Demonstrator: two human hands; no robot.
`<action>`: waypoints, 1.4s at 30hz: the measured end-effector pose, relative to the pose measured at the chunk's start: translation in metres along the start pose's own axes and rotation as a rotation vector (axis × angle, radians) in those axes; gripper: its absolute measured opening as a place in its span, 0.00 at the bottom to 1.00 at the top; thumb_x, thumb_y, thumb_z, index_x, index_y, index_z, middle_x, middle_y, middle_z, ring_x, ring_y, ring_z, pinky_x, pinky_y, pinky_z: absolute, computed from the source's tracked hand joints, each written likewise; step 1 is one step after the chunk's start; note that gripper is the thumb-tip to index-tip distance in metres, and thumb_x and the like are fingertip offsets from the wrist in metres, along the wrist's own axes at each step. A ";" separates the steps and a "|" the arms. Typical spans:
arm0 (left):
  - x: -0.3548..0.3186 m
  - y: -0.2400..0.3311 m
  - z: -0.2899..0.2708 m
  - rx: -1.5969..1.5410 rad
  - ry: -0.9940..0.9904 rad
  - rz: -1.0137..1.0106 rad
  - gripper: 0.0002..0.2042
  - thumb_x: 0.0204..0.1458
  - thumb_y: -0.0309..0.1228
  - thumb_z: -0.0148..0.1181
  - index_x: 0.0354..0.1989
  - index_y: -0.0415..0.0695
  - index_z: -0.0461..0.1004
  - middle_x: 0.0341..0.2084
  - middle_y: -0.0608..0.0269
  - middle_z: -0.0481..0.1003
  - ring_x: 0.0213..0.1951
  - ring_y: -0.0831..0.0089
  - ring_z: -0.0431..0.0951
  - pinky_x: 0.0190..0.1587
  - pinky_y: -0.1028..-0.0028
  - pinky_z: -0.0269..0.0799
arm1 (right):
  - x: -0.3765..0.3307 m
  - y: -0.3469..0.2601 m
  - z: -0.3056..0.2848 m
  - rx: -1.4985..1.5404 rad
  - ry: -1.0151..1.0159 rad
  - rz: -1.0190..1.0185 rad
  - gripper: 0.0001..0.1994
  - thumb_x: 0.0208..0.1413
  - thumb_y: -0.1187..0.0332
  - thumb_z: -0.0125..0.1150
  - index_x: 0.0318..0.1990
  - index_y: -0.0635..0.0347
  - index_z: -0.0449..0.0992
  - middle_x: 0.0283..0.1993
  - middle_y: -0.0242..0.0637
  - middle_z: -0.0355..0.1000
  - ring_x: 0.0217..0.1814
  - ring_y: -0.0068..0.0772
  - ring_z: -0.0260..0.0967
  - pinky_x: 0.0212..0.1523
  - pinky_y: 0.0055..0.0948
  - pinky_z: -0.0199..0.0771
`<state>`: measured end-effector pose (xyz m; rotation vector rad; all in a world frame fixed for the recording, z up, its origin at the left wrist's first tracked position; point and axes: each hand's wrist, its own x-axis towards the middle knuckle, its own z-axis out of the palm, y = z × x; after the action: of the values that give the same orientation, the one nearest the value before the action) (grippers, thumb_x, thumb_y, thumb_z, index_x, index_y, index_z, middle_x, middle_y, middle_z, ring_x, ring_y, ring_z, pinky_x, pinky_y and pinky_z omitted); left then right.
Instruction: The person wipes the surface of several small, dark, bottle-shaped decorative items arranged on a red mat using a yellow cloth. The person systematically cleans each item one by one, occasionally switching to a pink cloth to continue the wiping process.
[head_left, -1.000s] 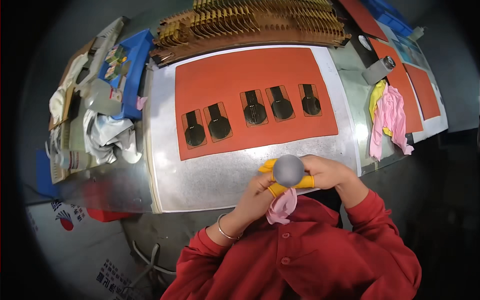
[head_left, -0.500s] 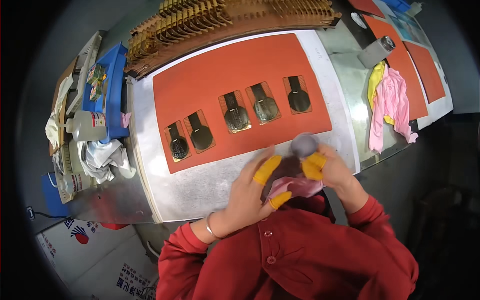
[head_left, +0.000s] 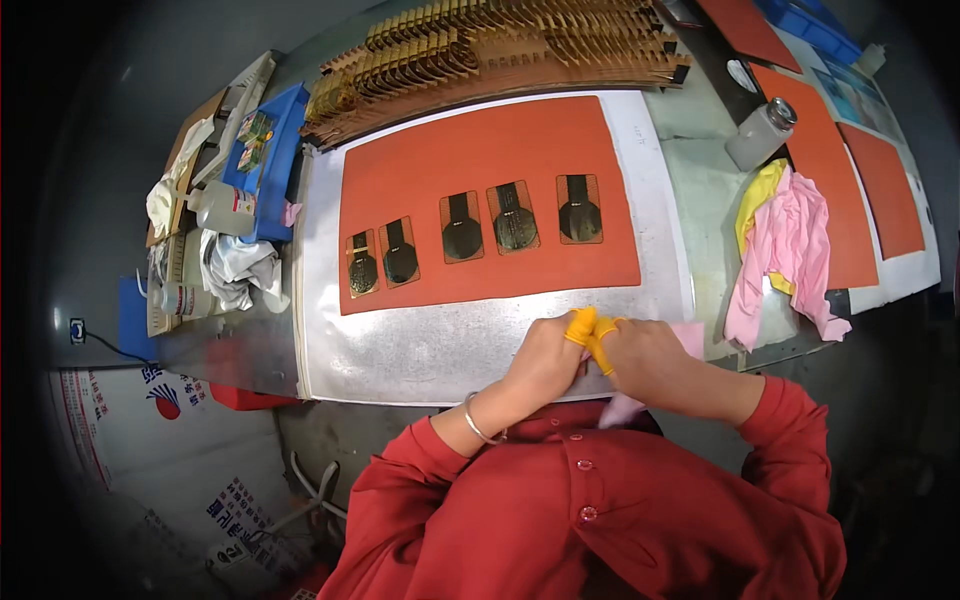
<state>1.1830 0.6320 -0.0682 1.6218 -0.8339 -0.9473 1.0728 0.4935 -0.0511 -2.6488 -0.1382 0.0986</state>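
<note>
My left hand and my right hand are pressed together at the table's near edge. Both are closed around a bunched pink cloth; part of it sticks out beyond the right hand and part hangs below. Yellow finger cots cover some fingertips, which meet between the hands. Whatever else lies within the cloth is hidden. Beyond them, several dark flat pieces, each a round disc with a strap-like bar on a gold-edged rectangle, lie in a row on an orange mat.
Racks of curved gold-coloured pieces line the back. At left stand a blue tray, a clear bottle and a crumpled white cloth. To the right are a grey bottle, pink cloths and more orange mats.
My hands have come together and closed. The round grey thing that showed at my right hand is out of sight. The whole view has shifted a little; the dark pieces keep their row.
</note>
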 end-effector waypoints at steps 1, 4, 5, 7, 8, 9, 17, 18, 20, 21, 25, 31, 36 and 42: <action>-0.001 -0.001 -0.005 -0.236 -0.083 -0.201 0.25 0.61 0.48 0.38 0.26 0.38 0.70 0.15 0.58 0.71 0.18 0.67 0.74 0.19 0.72 0.66 | 0.002 -0.002 0.001 -0.055 0.064 -0.039 0.14 0.52 0.60 0.55 0.32 0.65 0.72 0.29 0.47 0.70 0.29 0.46 0.70 0.29 0.39 0.72; 0.003 0.010 -0.029 -0.518 -0.148 -0.523 0.34 0.57 0.61 0.29 0.23 0.42 0.71 0.14 0.60 0.72 0.13 0.74 0.71 0.12 0.80 0.59 | 0.022 -0.006 -0.004 -0.074 0.185 -0.221 0.12 0.51 0.62 0.55 0.28 0.63 0.72 0.26 0.46 0.70 0.28 0.43 0.71 0.26 0.40 0.70; 0.007 0.012 -0.036 -0.499 -0.159 -0.648 0.34 0.57 0.62 0.29 0.24 0.42 0.71 0.14 0.59 0.73 0.13 0.74 0.71 0.12 0.80 0.59 | 0.027 -0.010 -0.007 -0.079 0.166 -0.223 0.11 0.51 0.63 0.55 0.28 0.63 0.71 0.26 0.46 0.70 0.28 0.43 0.71 0.26 0.40 0.70; 0.010 0.010 -0.049 -0.608 -0.274 -0.607 0.35 0.57 0.61 0.28 0.30 0.40 0.72 0.15 0.60 0.72 0.13 0.74 0.71 0.11 0.80 0.60 | 0.048 -0.006 -0.011 0.051 0.043 -0.208 0.09 0.50 0.65 0.55 0.28 0.63 0.71 0.24 0.44 0.70 0.26 0.42 0.70 0.25 0.40 0.70; 0.008 0.009 -0.055 -0.660 -0.332 -0.581 0.36 0.57 0.61 0.27 0.33 0.39 0.73 0.15 0.60 0.72 0.13 0.74 0.71 0.11 0.80 0.61 | 0.055 -0.007 -0.011 0.113 -0.015 -0.200 0.08 0.49 0.66 0.55 0.28 0.63 0.71 0.24 0.44 0.69 0.25 0.42 0.70 0.25 0.39 0.69; 0.002 0.009 -0.056 -0.646 -0.245 -0.507 0.35 0.58 0.61 0.28 0.38 0.38 0.72 0.17 0.59 0.73 0.14 0.74 0.72 0.13 0.79 0.63 | 0.057 -0.010 -0.004 0.106 0.075 -0.221 0.08 0.49 0.66 0.55 0.28 0.63 0.71 0.24 0.43 0.69 0.25 0.43 0.70 0.25 0.39 0.69; -0.050 -0.013 -0.031 -0.013 0.231 0.192 0.25 0.64 0.44 0.32 0.59 0.36 0.56 0.27 0.56 0.71 0.29 0.67 0.73 0.34 0.71 0.68 | 0.058 -0.038 0.039 0.060 0.461 -0.147 0.06 0.45 0.72 0.59 0.29 0.64 0.69 0.21 0.42 0.67 0.20 0.42 0.68 0.20 0.38 0.67; -0.049 -0.015 -0.033 -0.063 0.214 0.175 0.25 0.64 0.44 0.33 0.58 0.35 0.57 0.26 0.55 0.70 0.29 0.66 0.73 0.35 0.70 0.68 | 0.059 -0.039 0.042 -0.015 0.516 -0.170 0.07 0.46 0.73 0.59 0.31 0.65 0.69 0.20 0.41 0.66 0.20 0.42 0.67 0.20 0.37 0.67; -0.047 -0.030 -0.036 -0.161 0.206 0.116 0.23 0.63 0.45 0.34 0.53 0.36 0.62 0.24 0.57 0.70 0.25 0.69 0.71 0.29 0.73 0.66 | 0.064 -0.043 0.043 0.045 0.524 -0.132 0.08 0.49 0.73 0.59 0.36 0.63 0.69 0.23 0.42 0.68 0.21 0.43 0.68 0.20 0.35 0.67; -0.045 -0.036 -0.037 -0.211 0.198 0.088 0.23 0.63 0.46 0.34 0.50 0.37 0.65 0.23 0.58 0.70 0.22 0.70 0.70 0.26 0.74 0.65 | 0.065 -0.044 0.042 0.073 0.527 -0.110 0.10 0.50 0.73 0.60 0.39 0.62 0.69 0.24 0.42 0.69 0.21 0.44 0.68 0.21 0.34 0.68; -0.040 -0.028 -0.050 -0.958 -0.194 -0.338 0.26 0.60 0.56 0.30 0.35 0.46 0.67 0.20 0.67 0.67 0.12 0.82 0.58 0.13 0.80 0.50 | 0.068 -0.034 0.039 0.206 0.484 -0.200 0.14 0.50 0.71 0.62 0.42 0.65 0.67 0.21 0.40 0.68 0.18 0.39 0.68 0.19 0.33 0.67; -0.042 -0.010 -0.061 -1.102 -0.213 -0.711 0.27 0.61 0.55 0.27 0.34 0.45 0.67 0.19 0.63 0.68 0.13 0.79 0.58 0.15 0.80 0.50 | 0.067 -0.038 0.019 0.525 0.057 -0.069 0.09 0.54 0.68 0.59 0.39 0.61 0.70 0.23 0.41 0.70 0.20 0.40 0.70 0.21 0.33 0.68; -0.045 -0.014 -0.055 -0.930 -0.304 -0.519 0.27 0.60 0.56 0.33 0.41 0.41 0.67 0.23 0.60 0.72 0.18 0.74 0.70 0.22 0.77 0.67 | 0.055 -0.024 0.011 0.904 -0.001 0.064 0.04 0.57 0.73 0.52 0.37 0.63 0.69 0.25 0.33 0.69 0.21 0.25 0.69 0.24 0.24 0.69; -0.032 0.010 -0.096 0.494 -0.032 0.142 0.27 0.47 0.37 0.64 0.53 0.38 0.64 0.36 0.56 0.71 0.36 0.66 0.73 0.38 0.69 0.70 | -0.003 0.012 -0.067 1.138 0.465 0.467 0.05 0.56 0.72 0.54 0.39 0.59 0.66 0.24 0.25 0.61 0.18 0.10 0.55 0.17 0.12 0.50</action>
<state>1.2536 0.6986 -0.0377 1.9334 -1.2588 -0.7001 1.0774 0.4509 0.0025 -1.4612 0.5363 -0.2262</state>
